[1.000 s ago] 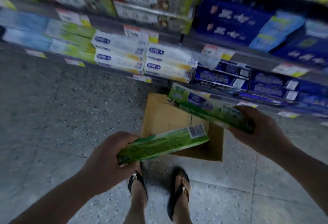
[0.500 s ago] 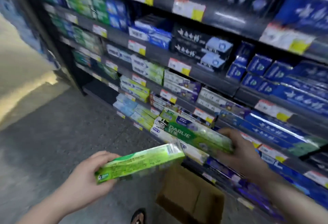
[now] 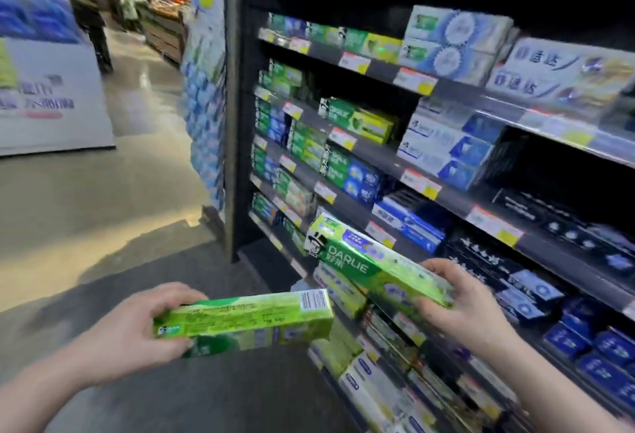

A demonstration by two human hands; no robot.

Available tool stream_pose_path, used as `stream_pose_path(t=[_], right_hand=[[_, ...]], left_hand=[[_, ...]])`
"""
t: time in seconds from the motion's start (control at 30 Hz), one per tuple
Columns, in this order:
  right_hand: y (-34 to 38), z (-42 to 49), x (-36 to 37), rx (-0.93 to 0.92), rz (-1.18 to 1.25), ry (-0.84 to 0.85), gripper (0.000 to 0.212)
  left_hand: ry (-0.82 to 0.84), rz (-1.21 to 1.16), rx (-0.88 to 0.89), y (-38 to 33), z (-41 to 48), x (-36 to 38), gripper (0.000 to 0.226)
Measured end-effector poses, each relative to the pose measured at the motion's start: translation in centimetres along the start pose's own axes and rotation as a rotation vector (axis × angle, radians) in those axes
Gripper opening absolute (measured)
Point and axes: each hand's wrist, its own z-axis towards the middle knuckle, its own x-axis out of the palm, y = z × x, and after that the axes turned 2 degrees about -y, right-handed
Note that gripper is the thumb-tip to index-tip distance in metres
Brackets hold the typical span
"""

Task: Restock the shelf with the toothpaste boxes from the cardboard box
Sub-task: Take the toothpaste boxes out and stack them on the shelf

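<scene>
My left hand grips one end of a green toothpaste box, held level with its barcode side up, in front of the shelf. My right hand grips the far end of a second green toothpaste box, marked DARLIE, which slants up to the left close to the shelf front. The dark shelf unit fills the right side, its tiers stocked with green, blue and white toothpaste boxes. The cardboard box is out of view.
Price tags line the shelf edges. A blue-patterned end panel stands at the shelf's left end. A white and blue display stand sits at the far left across the grey aisle floor. A person stands far down the aisle.
The view has swung up from the floor and the cardboard box to the shelf tiers. Both hands have risen with their boxes; the cardboard box and my feet have left the view.
</scene>
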Motion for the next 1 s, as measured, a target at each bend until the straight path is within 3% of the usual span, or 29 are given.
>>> stream_pose_path(t=[0.17, 0.4, 0.73, 1.0], right_hand=[[10.0, 7.0, 6.0, -0.049, 0.042, -0.035, 0.035], [19.4, 14.5, 12.7, -0.071, 0.058, -0.025, 0.033], [24.4, 27.0, 13.7, -0.059, -0.002, -0.107, 0.037], [26.5, 44.2, 16.1, -0.099, -0.041, -0.232, 0.032]], left_hand=[[0.001, -0.029, -0.079, 7.0, 3.5, -9.7, 0.039], [-0.057, -0.084, -0.058, 14.5, 8.5, -19.8, 0.046], [-0.195, -0.163, -0.084, 22.5, 16.2, -23.9, 0.051], [-0.165, -0.060, -0.091, 30.3, 28.3, -27.1, 0.054]])
